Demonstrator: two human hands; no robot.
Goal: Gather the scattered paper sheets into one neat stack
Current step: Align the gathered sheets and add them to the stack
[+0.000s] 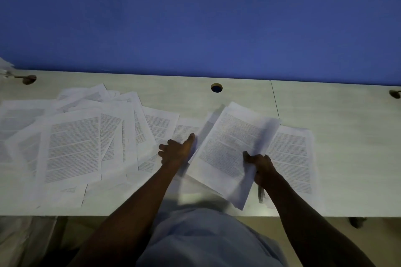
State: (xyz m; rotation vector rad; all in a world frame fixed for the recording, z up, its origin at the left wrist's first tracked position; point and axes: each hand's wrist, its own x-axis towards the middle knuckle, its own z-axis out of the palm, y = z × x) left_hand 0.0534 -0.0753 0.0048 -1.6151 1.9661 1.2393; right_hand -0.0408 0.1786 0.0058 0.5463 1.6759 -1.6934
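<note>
Many loose sheets (73,145), cable hole (216,88), desk (336,110)

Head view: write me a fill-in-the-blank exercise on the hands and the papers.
1. The right hand grips a bundle of printed ____.
2. The left hand points its ____ finger at a sheet on the desk.
3. Most loose sheets lie to the ____ of the left hand.
4. The wall behind the desk is ____.

Missing words: sheets; index; left; blue
</note>
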